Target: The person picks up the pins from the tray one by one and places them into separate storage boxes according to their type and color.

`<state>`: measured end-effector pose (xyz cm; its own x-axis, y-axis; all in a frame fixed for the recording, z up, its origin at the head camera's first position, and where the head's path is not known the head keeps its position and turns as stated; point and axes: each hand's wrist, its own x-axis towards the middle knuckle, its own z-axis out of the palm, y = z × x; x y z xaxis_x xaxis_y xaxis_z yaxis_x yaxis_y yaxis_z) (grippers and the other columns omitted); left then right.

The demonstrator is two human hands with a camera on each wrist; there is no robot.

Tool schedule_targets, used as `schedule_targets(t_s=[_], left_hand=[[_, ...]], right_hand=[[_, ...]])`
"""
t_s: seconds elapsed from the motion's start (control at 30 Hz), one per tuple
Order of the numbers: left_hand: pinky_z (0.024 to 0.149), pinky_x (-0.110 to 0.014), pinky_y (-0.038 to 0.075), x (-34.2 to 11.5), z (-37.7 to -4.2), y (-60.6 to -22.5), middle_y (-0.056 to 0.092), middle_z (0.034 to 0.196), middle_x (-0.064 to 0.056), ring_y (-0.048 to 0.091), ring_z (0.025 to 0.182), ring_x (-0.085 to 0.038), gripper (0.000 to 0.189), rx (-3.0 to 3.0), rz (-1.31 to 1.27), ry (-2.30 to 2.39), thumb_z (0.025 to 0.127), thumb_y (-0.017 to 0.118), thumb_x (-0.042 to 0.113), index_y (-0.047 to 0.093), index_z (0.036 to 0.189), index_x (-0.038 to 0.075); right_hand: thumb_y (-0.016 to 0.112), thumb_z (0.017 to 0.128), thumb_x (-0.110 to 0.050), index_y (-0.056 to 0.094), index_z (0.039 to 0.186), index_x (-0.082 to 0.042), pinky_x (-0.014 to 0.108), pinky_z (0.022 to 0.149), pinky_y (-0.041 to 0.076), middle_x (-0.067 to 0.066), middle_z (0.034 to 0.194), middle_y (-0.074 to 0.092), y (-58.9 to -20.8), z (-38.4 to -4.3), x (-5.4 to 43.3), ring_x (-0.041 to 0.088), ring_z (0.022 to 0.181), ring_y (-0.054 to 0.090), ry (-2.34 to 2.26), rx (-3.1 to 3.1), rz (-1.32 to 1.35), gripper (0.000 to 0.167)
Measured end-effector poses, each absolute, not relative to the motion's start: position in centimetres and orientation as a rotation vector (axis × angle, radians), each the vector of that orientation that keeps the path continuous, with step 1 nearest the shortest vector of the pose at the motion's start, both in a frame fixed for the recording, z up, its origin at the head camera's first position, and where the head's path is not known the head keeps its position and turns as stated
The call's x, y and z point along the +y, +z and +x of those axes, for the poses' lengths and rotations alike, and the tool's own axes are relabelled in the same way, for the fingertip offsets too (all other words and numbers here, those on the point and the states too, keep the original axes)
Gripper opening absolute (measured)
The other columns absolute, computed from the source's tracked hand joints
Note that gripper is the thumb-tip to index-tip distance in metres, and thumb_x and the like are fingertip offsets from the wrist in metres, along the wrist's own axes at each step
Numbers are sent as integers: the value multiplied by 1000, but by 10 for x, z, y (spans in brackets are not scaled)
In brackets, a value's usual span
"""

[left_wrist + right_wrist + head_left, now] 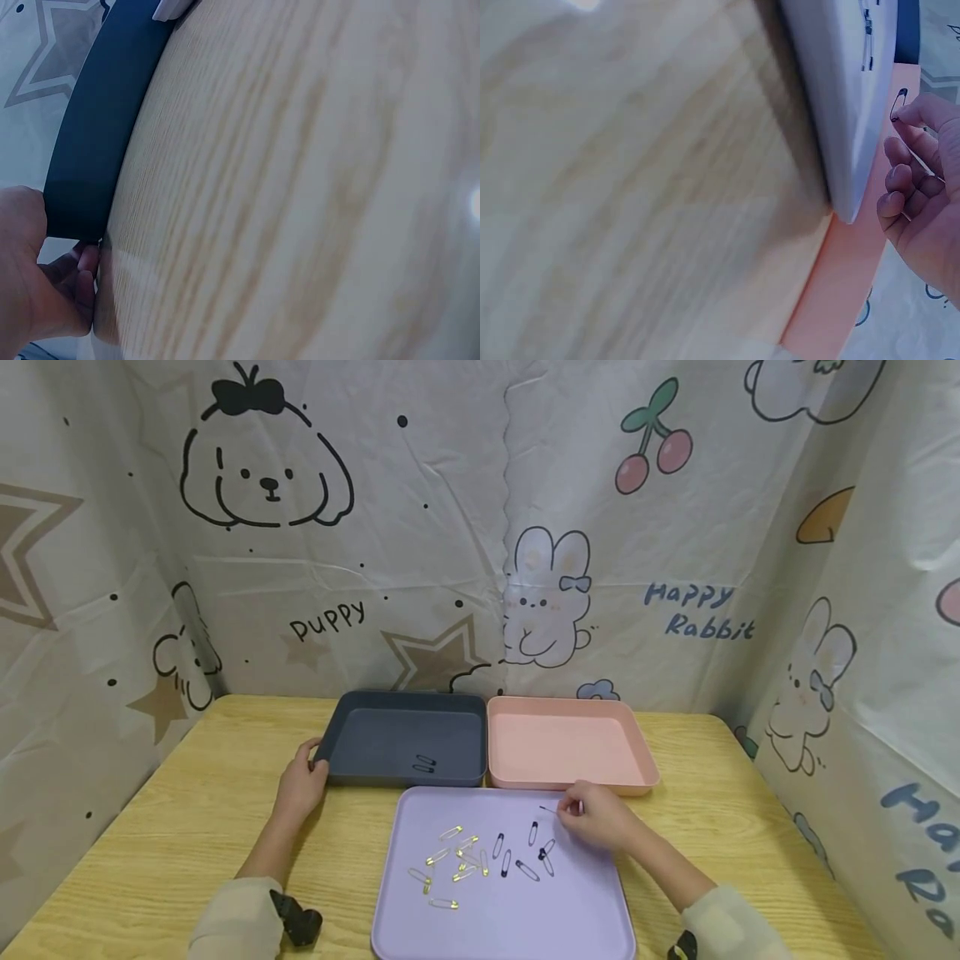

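Observation:
My right hand pinches a black safety pin between thumb and forefinger, above the far right edge of the lilac tray. In the right wrist view the other fingers are loosely curled. My left hand holds the near left corner of the dark grey tray, thumb at the corner and fingers along its left side. Two black safety pins lie inside that tray. Several yellow safety pins lie left on the lilac tray, and several black safety pins lie to their right.
A pink tray stands against the dark grey one, behind the lilac tray. All stand on a wooden table. A printed cloth hangs along the back and sides. Each wrist wears a dark device.

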<state>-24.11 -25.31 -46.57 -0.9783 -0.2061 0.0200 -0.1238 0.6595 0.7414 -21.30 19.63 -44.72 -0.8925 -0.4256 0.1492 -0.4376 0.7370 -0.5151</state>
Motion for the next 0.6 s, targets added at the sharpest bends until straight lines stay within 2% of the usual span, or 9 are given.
schedule_targets(t_s=[0.33, 0.6], left_hand=[[61, -30, 32, -252, -241, -464, 45, 80, -9, 42, 69, -20, 52, -2758, 295, -1231, 92, 32, 15, 29, 143, 3], [58, -30, 31, -253, -242, -467, 43, 77, -8, 40, 65, -18, 53, -2757, 277, -1227, 92, 32, 14, 28, 143, 2]], right_hand=[[65, 78, -9, 66, 75, -12, 19, 60, 42, -6, 71, 55, -432, -224, 186, 8, 67, 49, 883, -2865, 767, 5], [64, 77, -10, 67, 74, -13, 20, 59, 40, -6, 70, 53, -418, -232, 170, 5, 63, 45, 866, -2847, 784, 5]])
